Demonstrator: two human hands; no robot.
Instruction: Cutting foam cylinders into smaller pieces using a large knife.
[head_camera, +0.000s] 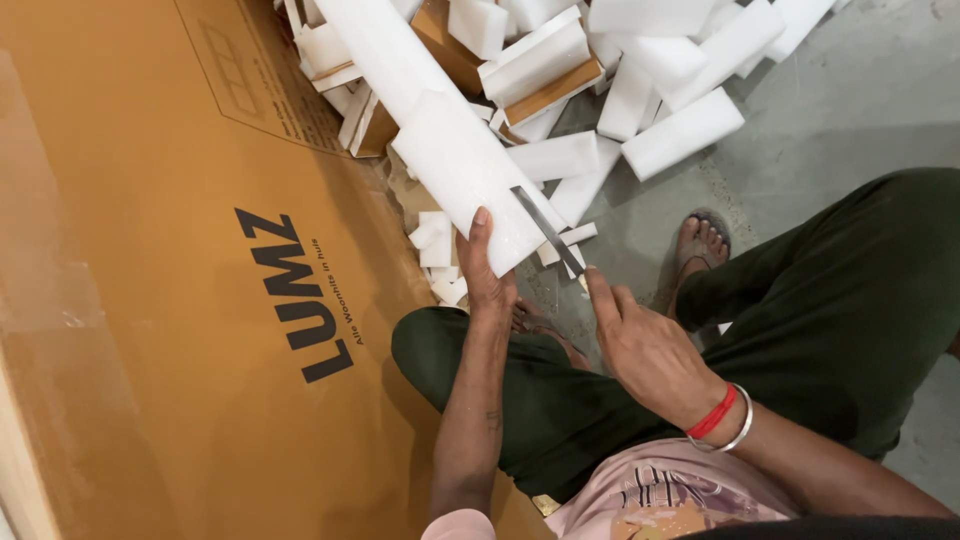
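Brown cardboard sheet (150, 280) fills the left side, lying flat w/ dark print on it, a clear tape strip near its left edge. Next right, the left hand (487, 275) holds the near end of a long white foam slab (455, 155): thumb on the top face, rest of the fingers wrapped under, so closed on it. Slab runs up-left, resting over the cardboard's edge & the scrap pile. Right hand (640, 345), red thread and metal bangle on the wrist, grips a thin dark blade (545, 228) laid across the slab's near end, index finger stretched along it; handle hidden in the palm. Small white offcuts (440, 250) lie on the floor just below the cut. Behind, a heap of foam blocks (650, 90), some backed w/ brown board. Far right: grey floor (860, 90), a sandalled foot (700, 240), dark green trouser legs. Risk, as I judge it: blade sits v. close to the left thumb, so a slip through soft foam could run into it. Bare knee & foot also lie under the cutting line. Slab is only hand-held, so it may twist & the cut wander.
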